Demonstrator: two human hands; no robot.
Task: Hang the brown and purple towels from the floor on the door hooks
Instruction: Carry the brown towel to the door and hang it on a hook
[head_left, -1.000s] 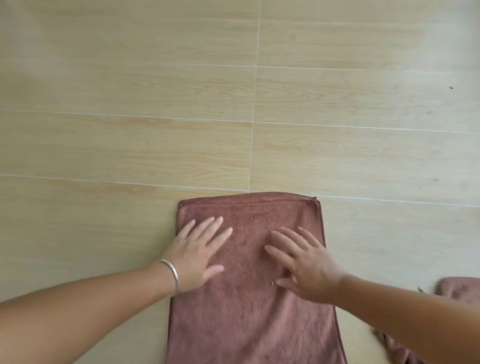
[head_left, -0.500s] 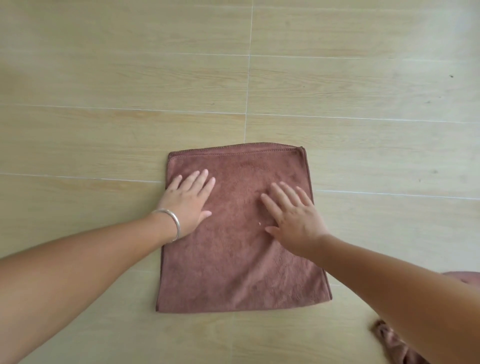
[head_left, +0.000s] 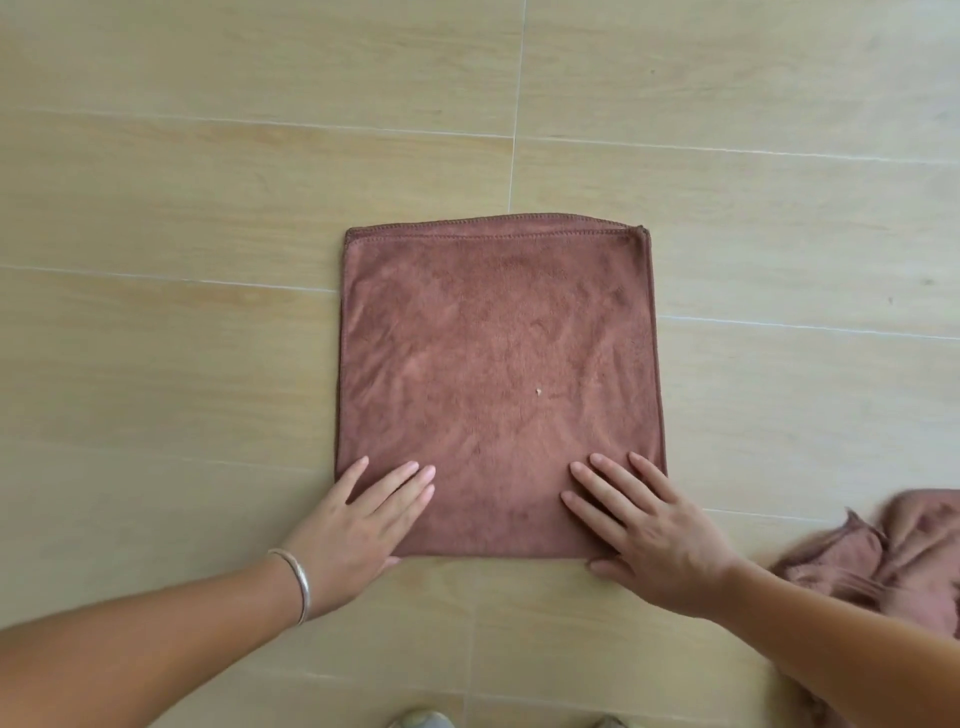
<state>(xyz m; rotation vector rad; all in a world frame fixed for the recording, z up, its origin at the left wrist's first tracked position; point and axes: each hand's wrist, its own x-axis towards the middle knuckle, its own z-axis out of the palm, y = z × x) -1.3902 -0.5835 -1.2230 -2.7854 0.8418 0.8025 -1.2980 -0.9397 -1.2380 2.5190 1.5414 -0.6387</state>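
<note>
Brown towel: we see the brown towel (head_left: 498, 384) lying flat on the floor (head_left: 208, 208), folded into a neat square with its stitched edge on the far side and a small pale speck near its middle.
Left hand: our left hand (head_left: 358, 525) rests on the near left corner of the towel, fingers (head_left: 400, 483) straight and close together, pressing the cloth and holding nothing; a silver bracelet (head_left: 298, 582) sits at the wrist.
Right hand: our right hand (head_left: 649, 535) lies on the near right corner, fingers (head_left: 602, 483) straight and slightly spread, flat on the cloth, gripping nothing.
Second towel: a crumpled towel (head_left: 893, 561) lies on the floor to the right, apart from the folded one. It looks a pinkish brown here, so we cannot tell for sure that it is the purple one.
Shoes: the tips of two shoes (head_left: 418, 719) show at the bottom edge.
Door hooks: none in view; we see only floor tiles.
Done so far: we judge very little. Both towels are on the floor and neither is lifted.
Left to do: picking up the folded towel, carrying it to the hooks and hanging it, then the same for the crumpled one.
Next move, as we judge it: curl the fingers under the near edge to lift the square without undoing the fold.
</note>
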